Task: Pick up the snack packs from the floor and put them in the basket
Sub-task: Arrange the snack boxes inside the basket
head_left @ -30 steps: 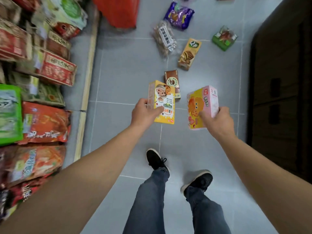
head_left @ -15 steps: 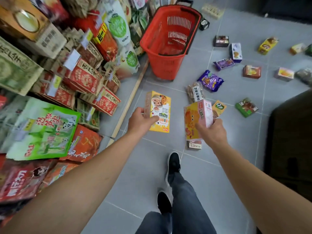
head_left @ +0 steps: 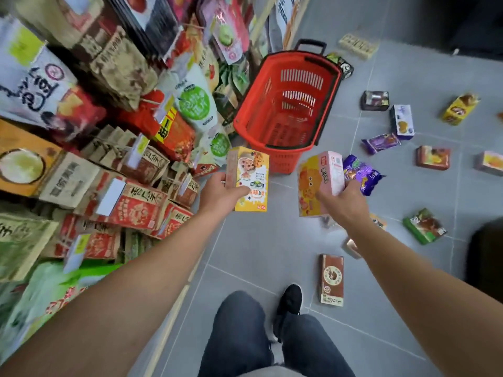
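My left hand (head_left: 217,193) grips a yellow snack box (head_left: 251,176) held upright. A pink and yellow snack box (head_left: 319,180) sits in the grip of my right hand (head_left: 344,205). Both boxes hover just in front of the red basket (head_left: 334,104), which stands on the grey floor beside the shelves and looks empty. Several snack packs lie on the floor: a brown box (head_left: 331,279) near my foot, a purple bag (head_left: 362,174) behind my right hand, a green pack (head_left: 424,225), another purple pack (head_left: 381,142) and more boxes at the right.
Store shelves (head_left: 109,159) packed with bags and boxes fill the left side. My legs and a black shoe (head_left: 288,303) are at the bottom. A dark cabinet (head_left: 487,254) stands at the right edge. A black basket handle (head_left: 310,44) rises at the basket's far end.
The view has tilted up and forward, so the red basket has come closer and larger. Both hands keep their boxes and have advanced toward the basket.
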A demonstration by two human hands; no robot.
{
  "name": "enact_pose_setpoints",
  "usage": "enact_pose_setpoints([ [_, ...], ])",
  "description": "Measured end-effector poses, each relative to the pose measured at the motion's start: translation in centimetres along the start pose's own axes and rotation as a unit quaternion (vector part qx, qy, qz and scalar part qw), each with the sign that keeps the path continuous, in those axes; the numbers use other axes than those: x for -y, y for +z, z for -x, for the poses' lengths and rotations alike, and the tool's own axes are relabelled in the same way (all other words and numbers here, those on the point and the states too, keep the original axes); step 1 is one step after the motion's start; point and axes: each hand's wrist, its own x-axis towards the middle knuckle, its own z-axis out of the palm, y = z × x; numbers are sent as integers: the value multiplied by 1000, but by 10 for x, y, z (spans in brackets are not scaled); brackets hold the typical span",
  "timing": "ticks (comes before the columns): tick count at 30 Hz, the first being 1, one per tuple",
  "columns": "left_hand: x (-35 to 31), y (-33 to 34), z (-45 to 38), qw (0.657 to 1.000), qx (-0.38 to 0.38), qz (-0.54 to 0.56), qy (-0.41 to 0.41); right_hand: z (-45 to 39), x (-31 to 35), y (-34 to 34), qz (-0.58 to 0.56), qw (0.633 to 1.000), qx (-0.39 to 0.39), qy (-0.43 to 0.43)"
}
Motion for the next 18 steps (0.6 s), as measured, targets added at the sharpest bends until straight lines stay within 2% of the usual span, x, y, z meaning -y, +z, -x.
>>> enact_pose_setpoints([
  [9, -92, 12, -167, 999, 42, 1, 25, -147, 104, 16, -18, 999, -41, -23],
  [14, -132, 31, -291, 992, 98, -68, 38, -242, 140, 52, -37, 996, -83, 19],
  [18, -151, 44, -372, 982, 134, -129, 33, -305, 160, 80, -14, 996, -64, 63],
])
